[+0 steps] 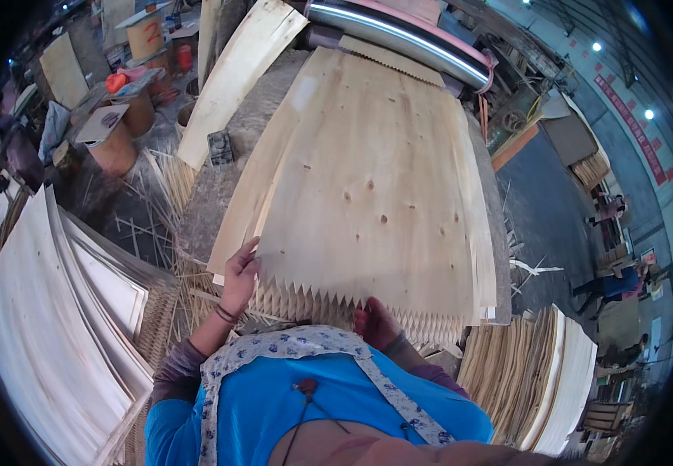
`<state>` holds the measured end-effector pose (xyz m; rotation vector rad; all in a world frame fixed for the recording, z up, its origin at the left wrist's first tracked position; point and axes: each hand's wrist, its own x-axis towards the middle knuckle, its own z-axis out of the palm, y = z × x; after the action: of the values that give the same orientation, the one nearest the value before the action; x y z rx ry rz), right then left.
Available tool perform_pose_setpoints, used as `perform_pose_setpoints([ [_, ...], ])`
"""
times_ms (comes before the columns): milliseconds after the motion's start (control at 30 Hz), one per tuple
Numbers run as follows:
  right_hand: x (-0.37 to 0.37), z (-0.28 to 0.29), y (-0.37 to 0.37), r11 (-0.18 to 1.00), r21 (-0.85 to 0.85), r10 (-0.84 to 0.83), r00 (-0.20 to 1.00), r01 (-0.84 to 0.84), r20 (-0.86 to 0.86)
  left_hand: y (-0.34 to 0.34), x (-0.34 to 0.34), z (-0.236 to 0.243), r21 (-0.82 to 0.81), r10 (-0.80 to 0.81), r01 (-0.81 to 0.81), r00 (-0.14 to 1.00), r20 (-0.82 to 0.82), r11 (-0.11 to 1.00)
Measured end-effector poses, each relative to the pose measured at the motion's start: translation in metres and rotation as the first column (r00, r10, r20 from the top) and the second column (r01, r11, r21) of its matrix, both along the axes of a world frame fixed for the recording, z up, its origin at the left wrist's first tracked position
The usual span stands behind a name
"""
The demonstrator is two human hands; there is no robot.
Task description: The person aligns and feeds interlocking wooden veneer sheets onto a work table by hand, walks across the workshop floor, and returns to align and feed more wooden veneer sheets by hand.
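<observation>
A stack of pale wood veneer sheets [367, 186] with knots and toothed ends lies on a worn table [204, 217] in front of me. My left hand [241, 268] grips the top sheet at its near left edge, fingertips at the sheet's side. My right hand [375, 318] is at the near toothed edge toward the right, its curled fingers on that edge and partly hidden by it. A roller machine [398, 43] with a bright metal cylinder stands at the far end of the stack.
Veneer piles stand at lower left [49, 303] and lower right [523, 373]. A long loose strip [239, 70] lies at the table's far left, near a dark block [220, 147]. Drums [111, 147] and scattered offcuts fill the left background. People [616, 287] are at the right.
</observation>
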<state>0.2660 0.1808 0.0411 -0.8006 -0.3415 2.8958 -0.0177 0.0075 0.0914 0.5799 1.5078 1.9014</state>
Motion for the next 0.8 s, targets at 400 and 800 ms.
perform_pose_setpoints([
  [400, -0.107, -0.01, 0.148, 0.955, 0.282, -0.159, 0.963, 0.094, 0.217, -0.005, 0.008, -0.035, -0.231, 0.149, -0.169, 0.984, -0.099, 0.958],
  [800, -0.2, -0.036, 0.244, 0.883, 0.265, -0.379, 0.921, 0.388, -0.086, 0.0, 0.012, -0.064, -0.42, -0.027, -0.291, 0.795, -0.605, 0.86],
])
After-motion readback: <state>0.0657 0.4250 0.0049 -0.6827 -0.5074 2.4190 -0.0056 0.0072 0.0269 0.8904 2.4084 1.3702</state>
